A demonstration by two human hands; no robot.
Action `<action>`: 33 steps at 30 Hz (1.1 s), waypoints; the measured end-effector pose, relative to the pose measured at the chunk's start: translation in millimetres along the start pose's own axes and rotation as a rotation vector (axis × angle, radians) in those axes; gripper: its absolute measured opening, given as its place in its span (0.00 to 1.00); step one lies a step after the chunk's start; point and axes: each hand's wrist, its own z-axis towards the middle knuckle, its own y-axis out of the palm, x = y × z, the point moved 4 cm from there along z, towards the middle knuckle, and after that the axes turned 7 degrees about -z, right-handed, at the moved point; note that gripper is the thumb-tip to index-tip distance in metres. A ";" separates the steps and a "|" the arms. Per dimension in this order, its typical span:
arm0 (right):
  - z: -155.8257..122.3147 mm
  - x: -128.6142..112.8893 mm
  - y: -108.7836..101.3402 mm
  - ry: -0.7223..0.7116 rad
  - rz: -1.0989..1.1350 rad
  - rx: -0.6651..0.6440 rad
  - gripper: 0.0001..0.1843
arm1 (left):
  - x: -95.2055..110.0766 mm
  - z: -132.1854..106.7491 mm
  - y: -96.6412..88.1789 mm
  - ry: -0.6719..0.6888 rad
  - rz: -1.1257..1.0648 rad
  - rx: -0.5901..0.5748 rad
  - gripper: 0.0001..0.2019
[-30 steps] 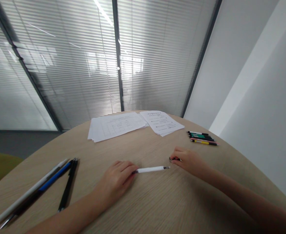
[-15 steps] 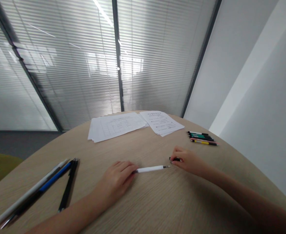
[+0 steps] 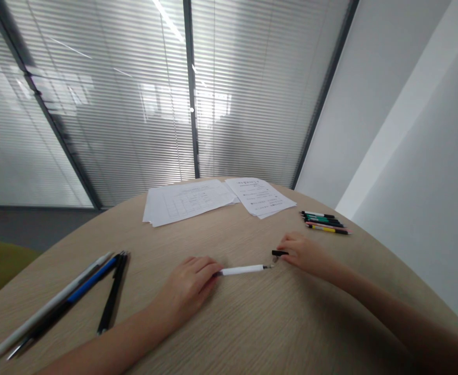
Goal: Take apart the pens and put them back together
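White pen (image 3: 242, 270) lies on surface (image 3: 252, 328), left hand (image 3: 190, 284) fingers over its rear end (grip unclear), right hand (image 3: 309, 255) fingers pinched on black cap (image 3: 279, 253) beside tip; risk: unrestrained pen rolls, small cap slips.

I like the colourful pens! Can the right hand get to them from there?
Probably yes. The right hand lies close to the colourful pens, with only bare table between, though its fingers pinch a small black cap.
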 end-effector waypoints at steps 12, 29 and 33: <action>-17.4 -41.1 -66.4 -0.108 0.141 0.116 0.06 | 1.5 0.7 -1.3 0.007 0.007 -0.006 0.09; -26.1 -55.4 -74.6 -0.147 0.198 0.123 0.06 | 0.8 0.7 -0.7 0.016 0.009 0.008 0.09; -26.8 -55.2 -75.8 -0.144 0.165 0.127 0.05 | 0.4 -0.1 0.5 0.025 0.007 0.012 0.08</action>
